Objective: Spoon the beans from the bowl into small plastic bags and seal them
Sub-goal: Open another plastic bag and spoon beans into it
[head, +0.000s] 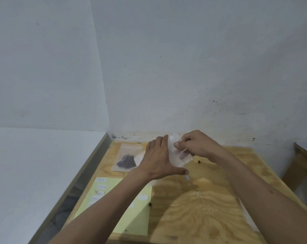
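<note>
Both hands meet over the far middle of the wooden table (210,208). My right hand (196,145) pinches the top of a small clear plastic bag (177,155) between thumb and curled fingers. My left hand (159,155) lies with straight fingers against the bag's left side, thumb stretched under it. A second small bag holding dark beans (126,161) lies flat at the table's far left. Two loose beans lie on the wood, one (199,162) near my right wrist and another (150,204) by the paper. No bowl or spoon shows.
A pale green paper sheet (131,217) with small white labels lies at the table's near left. White walls stand close behind and to the left. A white-topped surface (34,173) borders the left, across a narrow gap. Another wooden table edge (304,152) shows at far right.
</note>
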{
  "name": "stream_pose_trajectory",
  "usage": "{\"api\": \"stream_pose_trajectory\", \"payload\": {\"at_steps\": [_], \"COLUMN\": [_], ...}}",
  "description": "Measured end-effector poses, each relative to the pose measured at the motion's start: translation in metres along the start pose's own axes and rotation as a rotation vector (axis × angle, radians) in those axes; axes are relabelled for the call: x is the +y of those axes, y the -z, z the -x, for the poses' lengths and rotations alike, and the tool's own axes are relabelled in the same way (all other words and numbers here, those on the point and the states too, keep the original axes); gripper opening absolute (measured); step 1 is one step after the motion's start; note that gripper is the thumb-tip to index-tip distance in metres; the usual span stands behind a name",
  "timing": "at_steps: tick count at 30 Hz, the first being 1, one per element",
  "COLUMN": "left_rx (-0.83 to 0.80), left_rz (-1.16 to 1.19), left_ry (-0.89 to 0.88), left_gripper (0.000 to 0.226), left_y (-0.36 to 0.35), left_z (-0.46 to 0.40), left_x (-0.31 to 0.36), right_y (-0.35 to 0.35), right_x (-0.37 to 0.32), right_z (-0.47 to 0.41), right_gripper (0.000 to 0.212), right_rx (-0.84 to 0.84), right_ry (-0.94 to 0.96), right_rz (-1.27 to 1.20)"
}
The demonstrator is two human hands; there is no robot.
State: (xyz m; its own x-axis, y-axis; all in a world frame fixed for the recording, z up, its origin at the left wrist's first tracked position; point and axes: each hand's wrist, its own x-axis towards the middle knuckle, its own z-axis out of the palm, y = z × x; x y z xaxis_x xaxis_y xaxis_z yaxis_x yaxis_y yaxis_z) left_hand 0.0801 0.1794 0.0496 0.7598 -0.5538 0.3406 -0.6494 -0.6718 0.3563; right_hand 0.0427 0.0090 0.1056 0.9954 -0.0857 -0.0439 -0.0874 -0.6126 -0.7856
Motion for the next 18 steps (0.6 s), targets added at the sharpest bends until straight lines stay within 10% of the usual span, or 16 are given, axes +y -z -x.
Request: {"api": "stream_pose_trajectory", "payload": {"at_steps": [6, 18], "left_rx": [0.033, 0.023], "left_rz": [0.02, 0.011], "left_ry": [0.018, -0.031], "left_gripper": [0.106, 0.062], "left_y": [-0.006, 0.01], "left_z": [-0.006, -0.01], "left_x": [-0.01, -0.004], "right_y": [0.004, 0.001], "right_x": [-0.002, 0.001], "right_z": [0.003, 0.002], "right_gripper": [0.027, 0.03], "right_rx": [-0.14, -0.21], "right_ry": [-0.02, 0.065], "right_rz": [-0.298, -0.035]}}
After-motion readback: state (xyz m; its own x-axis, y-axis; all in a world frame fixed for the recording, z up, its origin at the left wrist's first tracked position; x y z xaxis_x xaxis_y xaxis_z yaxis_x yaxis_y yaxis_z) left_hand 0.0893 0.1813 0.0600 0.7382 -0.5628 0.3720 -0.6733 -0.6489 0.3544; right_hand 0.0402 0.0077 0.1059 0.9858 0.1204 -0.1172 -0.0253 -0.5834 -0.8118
